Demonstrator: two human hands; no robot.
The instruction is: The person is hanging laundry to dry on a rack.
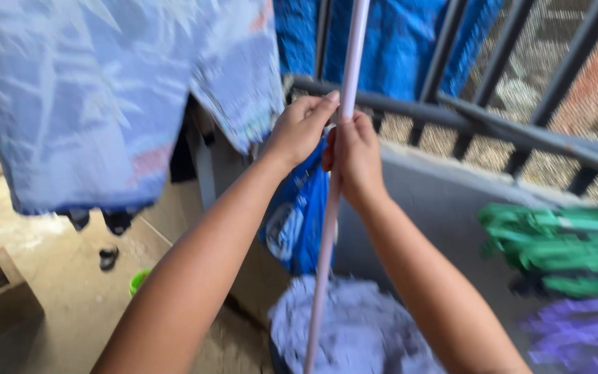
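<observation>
We see a dusty concrete floor at left, a grey low wall and dark metal railing far right.

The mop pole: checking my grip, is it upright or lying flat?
Nearly upright: pole rises from mop head past the railing, both hands gripping it.

Pole cut off above, mop head blurred

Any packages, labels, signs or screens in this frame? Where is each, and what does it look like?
Blue bag: hangs behind the white pole, below both hands (left hand, right hand); bright blue with a round pale printed mark, blurred.
No signs or screens in view.
</observation>
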